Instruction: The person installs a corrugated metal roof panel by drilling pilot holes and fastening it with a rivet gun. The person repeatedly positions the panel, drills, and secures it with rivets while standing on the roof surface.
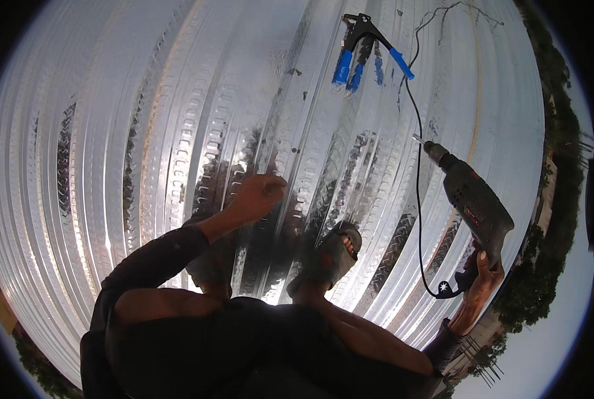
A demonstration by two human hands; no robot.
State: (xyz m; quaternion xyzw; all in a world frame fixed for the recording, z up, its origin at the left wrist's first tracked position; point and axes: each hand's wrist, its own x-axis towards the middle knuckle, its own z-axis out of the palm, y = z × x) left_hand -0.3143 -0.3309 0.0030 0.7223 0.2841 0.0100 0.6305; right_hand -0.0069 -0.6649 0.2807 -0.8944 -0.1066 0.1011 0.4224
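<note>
My left hand [262, 194] is just above the ribbed silver metal sheeting [111, 153], its fingers curled; what they hold, if anything, I cannot make out. My right hand [479, 279] grips the handle of a dark power drill [473, 199], whose bit points up and left. The drill's black cord [419, 213] loops down by the handle and runs up across the sheeting. A hand riveter [366, 30] with blue handles lies on the sheeting above. A few small dark bits [295, 149] lie on the sheeting near my left hand. My sandalled right foot [327, 259] rests between my hands.
The sheeting spans most of the view, with ridges running away from me. My left foot [210, 272] is partly behind my arm. Beyond the sheeting's curved right edge are green trees [536, 292], thin rods [483, 362] and sky. More greenery shows at lower left.
</note>
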